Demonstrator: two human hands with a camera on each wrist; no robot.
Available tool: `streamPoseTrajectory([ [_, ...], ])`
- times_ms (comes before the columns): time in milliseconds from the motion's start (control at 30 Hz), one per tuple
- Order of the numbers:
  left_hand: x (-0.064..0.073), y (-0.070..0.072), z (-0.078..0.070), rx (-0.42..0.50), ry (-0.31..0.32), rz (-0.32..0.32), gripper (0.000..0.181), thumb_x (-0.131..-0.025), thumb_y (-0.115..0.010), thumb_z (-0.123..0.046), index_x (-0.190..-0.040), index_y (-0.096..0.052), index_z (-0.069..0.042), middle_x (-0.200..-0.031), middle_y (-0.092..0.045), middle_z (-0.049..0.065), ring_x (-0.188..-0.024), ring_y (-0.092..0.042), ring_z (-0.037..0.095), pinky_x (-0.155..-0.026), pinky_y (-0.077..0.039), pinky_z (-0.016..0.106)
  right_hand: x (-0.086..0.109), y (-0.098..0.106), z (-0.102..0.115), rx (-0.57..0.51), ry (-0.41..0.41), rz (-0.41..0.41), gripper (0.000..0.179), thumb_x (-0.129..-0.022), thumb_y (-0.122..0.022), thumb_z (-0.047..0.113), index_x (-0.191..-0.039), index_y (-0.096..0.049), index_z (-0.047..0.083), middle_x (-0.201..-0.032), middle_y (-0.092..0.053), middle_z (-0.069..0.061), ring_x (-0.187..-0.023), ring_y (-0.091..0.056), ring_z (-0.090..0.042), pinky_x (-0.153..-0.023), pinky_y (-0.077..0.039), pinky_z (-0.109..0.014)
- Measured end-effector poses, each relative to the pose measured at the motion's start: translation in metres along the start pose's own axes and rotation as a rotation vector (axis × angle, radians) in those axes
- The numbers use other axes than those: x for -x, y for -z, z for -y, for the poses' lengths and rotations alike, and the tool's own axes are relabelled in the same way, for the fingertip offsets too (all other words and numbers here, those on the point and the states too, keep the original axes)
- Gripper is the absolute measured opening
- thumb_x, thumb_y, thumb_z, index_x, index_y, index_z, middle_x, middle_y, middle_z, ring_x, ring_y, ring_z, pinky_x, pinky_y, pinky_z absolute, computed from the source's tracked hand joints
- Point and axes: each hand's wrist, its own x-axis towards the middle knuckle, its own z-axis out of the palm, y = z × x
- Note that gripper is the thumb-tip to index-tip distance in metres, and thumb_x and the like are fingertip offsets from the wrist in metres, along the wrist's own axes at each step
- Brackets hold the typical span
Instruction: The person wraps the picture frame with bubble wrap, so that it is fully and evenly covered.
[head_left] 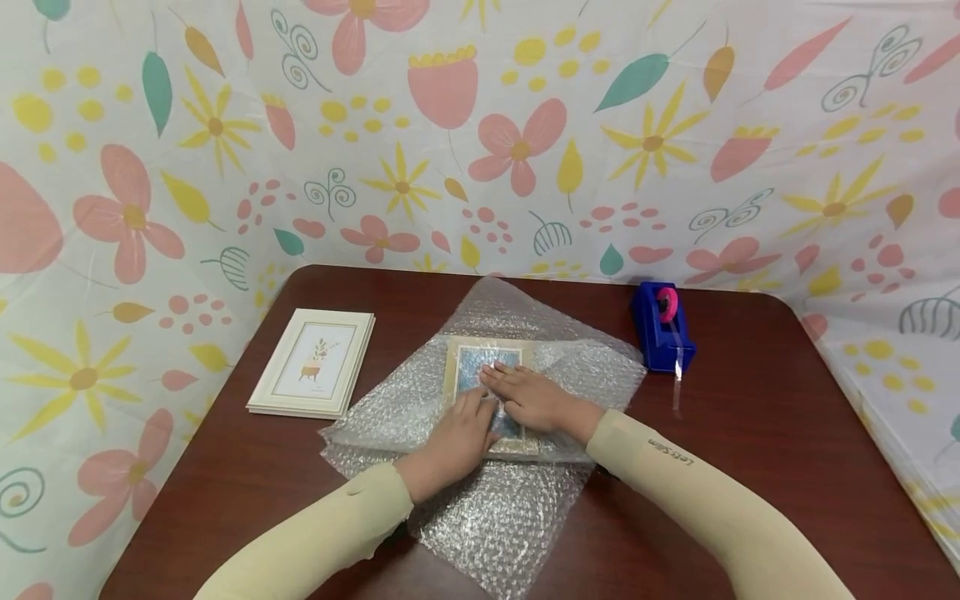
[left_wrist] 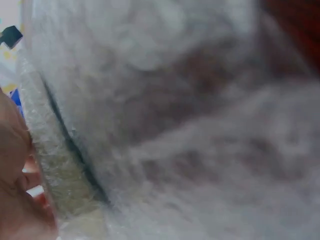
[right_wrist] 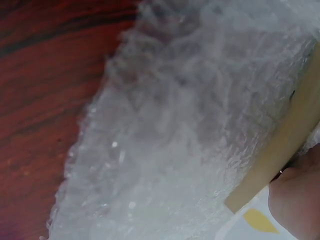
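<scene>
A picture frame (head_left: pixel 452 367) with a light wooden border and a blue picture lies on a sheet of bubble wrap (head_left: pixel 495 517). One flap of the wrap is folded up over the frame. My right hand (head_left: pixel 536 400) rests on the wrapped picture with its fingers extended to the left. Just below and left of it, my left hand (head_left: pixel 463 429) presses on the frame's lower left part through the wrap. The left wrist view shows bubble wrap (left_wrist: pixel 65 170) over the frame's edge; in the right wrist view the frame's tan edge (right_wrist: pixel 275 150) shows beside my hand.
Left of the wrap, white picture frames (head_left: pixel 258 398) lie stacked, the top one showing a plant print. At the back right stands a blue tape dispenser (head_left: pixel 660 333) with a pink roll and a strip of tape hanging forward. A flowered cloth (head_left: pixel 517 200) hangs behind the brown table (head_left: pixel 750 400).
</scene>
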Motion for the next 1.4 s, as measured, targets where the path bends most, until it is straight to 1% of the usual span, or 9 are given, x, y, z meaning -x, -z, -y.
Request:
streamPoseTrajectory([
  [133, -0.002, 0.001, 0.002, -0.043, 0.007, 0.029, 0.069, -0.101, -0.061, -0.039, -0.151, -0.043, 0.006, -0.155, -0.044, 0.025, -0.144, -0.045, 0.037, -0.117, -0.046, 0.044, 0.001, 0.001, 0.002, -0.014, -0.008, -0.004, 0.058, -0.104, -0.03, 0.019, -0.158, -0.032, -0.002, -0.167, -0.03, -0.02, -0.157, -0.026, -0.042, -0.129, -0.021, -0.059],
  [333, -0.01, 0.007, 0.006, 0.009, 0.036, 0.242, 0.07, -0.107, -0.05, -0.041, -0.157, -0.033, 0.004, -0.168, -0.029, 0.019, -0.157, -0.029, 0.033, -0.125, -0.036, 0.046, -0.001, 0.003, -0.001, -0.04, -0.021, 0.005, 0.057, -0.105, -0.032, 0.023, -0.158, -0.034, 0.001, -0.168, -0.03, -0.016, -0.157, -0.026, -0.039, -0.13, -0.02, -0.056],
  [467, -0.012, 0.009, 0.007, -0.014, 0.047, 0.31, 0.065, -0.108, -0.045, -0.042, -0.156, -0.036, 0.002, -0.168, -0.031, 0.016, -0.157, -0.032, 0.03, -0.126, -0.034, 0.044, -0.004, 0.007, -0.002, -0.078, -0.007, -0.014, 0.056, -0.104, -0.036, 0.022, -0.157, -0.039, 0.003, -0.166, -0.034, -0.014, -0.156, -0.029, -0.039, -0.129, -0.024, -0.056],
  [633, -0.013, 0.011, 0.007, 0.005, 0.08, 0.336, 0.064, -0.108, -0.046, -0.042, -0.157, -0.038, -0.001, -0.168, -0.033, 0.014, -0.157, -0.033, 0.027, -0.127, -0.033, 0.044, -0.006, 0.018, -0.005, -0.277, -0.08, -0.029, 0.049, -0.109, -0.035, 0.026, -0.154, -0.046, 0.008, -0.163, -0.042, -0.013, -0.152, -0.037, -0.04, -0.126, -0.029, -0.059],
  [767, -0.015, 0.01, 0.005, 0.018, 0.065, 0.325, 0.063, -0.108, -0.047, -0.041, -0.156, -0.039, -0.001, -0.167, -0.035, 0.013, -0.156, -0.035, 0.027, -0.126, -0.035, 0.044, 0.001, 0.029, -0.019, -0.413, -0.213, -0.162, 0.046, -0.111, -0.04, 0.031, -0.148, -0.054, 0.007, -0.152, -0.054, -0.019, -0.139, -0.053, -0.043, -0.118, -0.04, -0.061],
  [933, -0.016, 0.011, 0.005, 0.042, 0.061, 0.321, 0.063, -0.107, -0.048, -0.04, -0.156, -0.039, -0.001, -0.167, -0.035, 0.013, -0.156, -0.035, 0.028, -0.126, -0.035, 0.045, 0.028, 0.045, -0.053, -0.339, -0.408, -0.31, 0.048, -0.109, -0.045, 0.027, -0.147, -0.051, -0.001, -0.149, -0.054, -0.029, -0.13, -0.058, -0.049, -0.11, -0.046, -0.062],
  [1100, -0.014, 0.011, 0.007, 0.037, 0.073, 0.311, 0.063, -0.107, -0.048, -0.04, -0.156, -0.039, -0.002, -0.167, -0.035, 0.013, -0.156, -0.035, 0.027, -0.126, -0.034, 0.044, 0.061, 0.056, -0.084, -0.255, -0.561, -0.282, 0.052, -0.105, -0.046, 0.021, -0.148, -0.044, -0.009, -0.143, -0.055, -0.034, -0.128, -0.057, -0.05, -0.106, -0.048, -0.062],
  [1267, -0.012, 0.01, 0.008, 0.055, 0.078, 0.313, 0.064, -0.107, -0.047, -0.042, -0.156, -0.039, -0.001, -0.167, -0.034, 0.013, -0.156, -0.034, 0.027, -0.126, -0.034, 0.045, 0.082, 0.056, -0.102, -0.243, -0.615, -0.236, 0.053, -0.102, -0.054, 0.018, -0.144, -0.047, -0.013, -0.134, -0.06, -0.036, -0.118, -0.062, -0.048, -0.095, -0.055, -0.057],
  [1400, -0.012, 0.011, 0.007, 0.059, 0.079, 0.315, 0.065, -0.107, -0.047, -0.042, -0.157, -0.038, -0.001, -0.168, -0.033, 0.013, -0.156, -0.033, 0.027, -0.126, -0.034, 0.046, 0.089, 0.057, -0.108, -0.231, -0.658, -0.242, 0.041, -0.098, -0.064, 0.024, -0.116, -0.064, -0.012, -0.101, -0.07, -0.027, -0.09, -0.066, -0.037, -0.075, -0.057, -0.046],
])
